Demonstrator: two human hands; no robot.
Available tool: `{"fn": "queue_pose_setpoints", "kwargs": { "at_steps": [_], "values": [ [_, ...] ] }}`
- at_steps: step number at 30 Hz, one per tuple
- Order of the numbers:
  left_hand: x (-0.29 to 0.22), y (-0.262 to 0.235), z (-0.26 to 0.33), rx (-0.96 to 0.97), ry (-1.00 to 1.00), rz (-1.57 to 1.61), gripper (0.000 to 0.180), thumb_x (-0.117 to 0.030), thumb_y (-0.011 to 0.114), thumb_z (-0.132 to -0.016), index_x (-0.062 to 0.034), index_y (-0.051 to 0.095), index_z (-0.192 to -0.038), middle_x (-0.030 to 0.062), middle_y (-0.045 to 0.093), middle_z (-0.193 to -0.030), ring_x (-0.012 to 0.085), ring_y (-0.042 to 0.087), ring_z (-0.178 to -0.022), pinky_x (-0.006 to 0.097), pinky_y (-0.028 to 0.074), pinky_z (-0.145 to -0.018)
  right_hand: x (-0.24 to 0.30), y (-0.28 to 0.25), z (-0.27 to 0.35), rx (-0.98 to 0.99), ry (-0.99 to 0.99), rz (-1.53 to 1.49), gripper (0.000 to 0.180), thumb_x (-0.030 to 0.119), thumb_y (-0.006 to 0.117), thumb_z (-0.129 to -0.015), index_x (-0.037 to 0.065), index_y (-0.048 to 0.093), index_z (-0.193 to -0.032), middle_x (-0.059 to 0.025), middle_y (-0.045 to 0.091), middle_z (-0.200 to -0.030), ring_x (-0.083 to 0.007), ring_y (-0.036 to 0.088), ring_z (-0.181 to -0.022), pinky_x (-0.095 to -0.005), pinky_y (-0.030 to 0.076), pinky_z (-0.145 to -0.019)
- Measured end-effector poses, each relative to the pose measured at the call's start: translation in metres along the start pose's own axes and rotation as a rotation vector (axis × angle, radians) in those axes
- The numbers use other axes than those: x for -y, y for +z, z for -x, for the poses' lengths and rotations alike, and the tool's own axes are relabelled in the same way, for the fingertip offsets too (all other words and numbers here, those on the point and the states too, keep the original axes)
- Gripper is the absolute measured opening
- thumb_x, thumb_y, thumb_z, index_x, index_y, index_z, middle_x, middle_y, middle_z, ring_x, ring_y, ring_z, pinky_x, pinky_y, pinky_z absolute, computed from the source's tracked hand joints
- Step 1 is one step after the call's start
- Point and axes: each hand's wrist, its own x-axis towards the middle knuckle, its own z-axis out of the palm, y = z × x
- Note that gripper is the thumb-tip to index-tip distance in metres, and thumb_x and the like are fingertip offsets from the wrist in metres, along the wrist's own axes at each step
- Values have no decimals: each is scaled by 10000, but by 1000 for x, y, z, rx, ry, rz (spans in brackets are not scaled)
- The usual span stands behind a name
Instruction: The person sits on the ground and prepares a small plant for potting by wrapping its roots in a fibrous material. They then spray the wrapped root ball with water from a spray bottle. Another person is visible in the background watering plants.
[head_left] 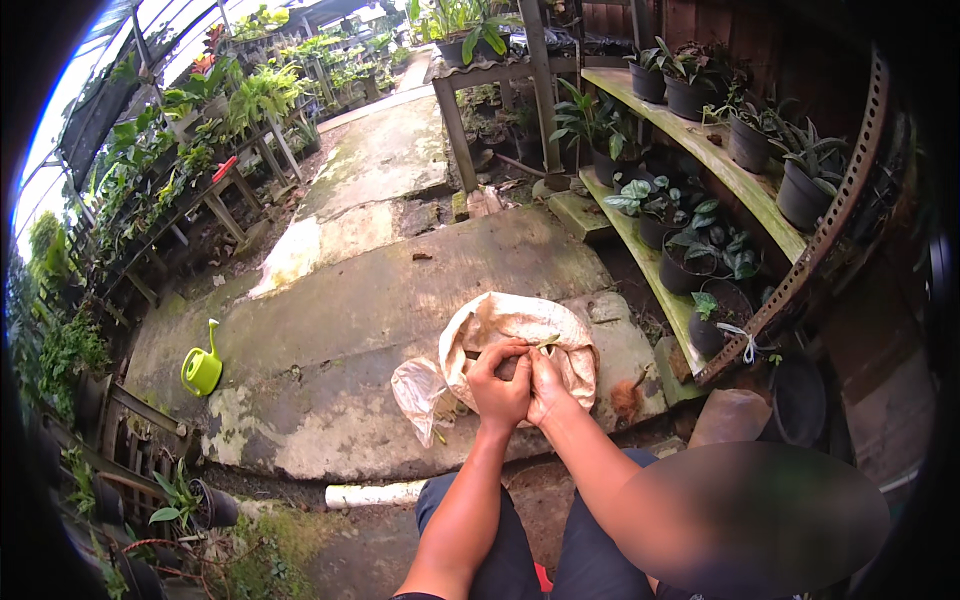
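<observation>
Stained concrete floor (350, 330), open pale sack (576, 350), plastic bag (416, 394), green watering can (203, 371)

My bare left hand (500, 388) and bare right hand (545, 382) hide whatever lies between their fingertips and much of the crumpled off-white woven sack's (575, 340) inside. Right of the sack, nearer me, a dark oval blur (760, 520) obscures everything; straight nearer, my dark-blue trousers (508, 545) are cut off.

A crumpled off-white sack (560, 322) sits open on concrete (330, 300).
</observation>
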Motion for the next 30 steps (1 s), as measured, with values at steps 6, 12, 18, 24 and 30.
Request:
{"fn": "queue_pose_setpoints", "kwargs": {
  "at_steps": [6,12,18,24,30],
  "values": [
    [23,-8,6,-121,-283,587,241,-106,691,-896,29,664,-1094,133,711,-1154,234,674,-1099,369,524,-976,3,19,13,6,-112,220,379,391,440,-1121,92,601,-1288,-39,661,-1175,-176,667,-1090,-342,571,-917],
    [-13,-8,-4,122,-142,259,580,-221,783,-908,-12,534,-1388,143,616,-1336,236,617,-1217,381,494,-1047,12,2,-17,31,-179,120,384,401,536,-1087,61,626,-1241,-91,689,-1170,-225,721,-1005,-398,617,-899],
    [2,-24,-11,240,71,-186,658,-249,886,-807,1,589,-1339,184,676,-1248,306,672,-1168,403,517,-1024,25,11,14,35,-58,81,647,572,447,-1071,2,558,-1358,-153,696,-1253,-317,701,-1152,-471,589,-1016],
    [-22,-1,-3,-179,-96,104,348,-193,796,-912,13,657,-1155,143,705,-1099,235,686,-1028,371,538,-924,17,19,0,97,-117,188,395,379,523,-1105,54,650,-1291,-7,662,-1133,-136,635,-1080,-300,540,-943],
    [-16,-12,-9,-173,-197,237,371,-281,753,-974,16,651,-1172,116,692,-1122,197,661,-1066,348,509,-963,-5,43,3,-65,-271,188,351,340,510,-1105,68,631,-1291,-24,653,-1181,-170,629,-1110,-353,552,-954]
  ]
}}
